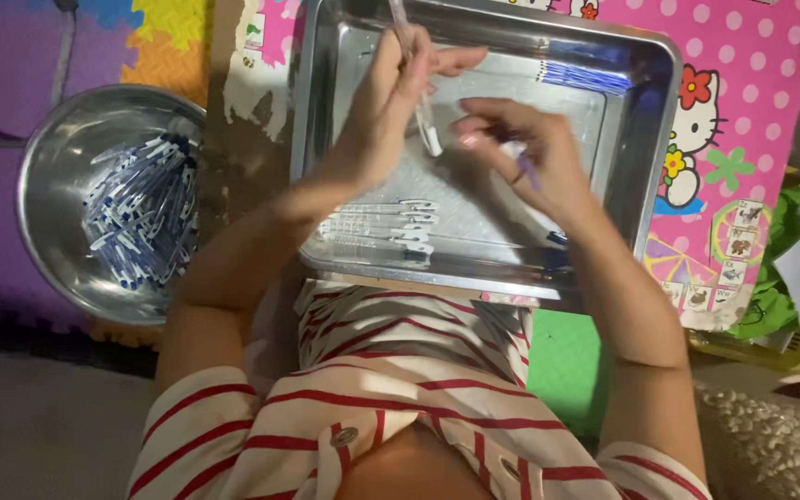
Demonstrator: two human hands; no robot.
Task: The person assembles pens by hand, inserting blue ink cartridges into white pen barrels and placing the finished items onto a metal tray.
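Note:
My left hand (pixel 391 102) grips a clear pen barrel (pixel 423 116) upright over a rectangular steel tray (pixel 641 102). My right hand (pixel 534 153) is just right of it, fingers pinched on a small purple-blue pen part (pixel 528 171) near the barrel's lower end. Several clear pen barrels with white ends (pixel 386 230) lie side by side in the tray's near part. A row of thin blue refills (pixel 585 76) lies at the tray's far right.
A round steel bowl (pixel 48 185) full of blue-and-white pens (pixel 145 208) stands on the left. The tray rests on a pink dotted low table (pixel 743 83). A yellow basket (pixel 793 347) with green and white paper sits at right. Foam mat tiles (pixel 168 37) cover the floor.

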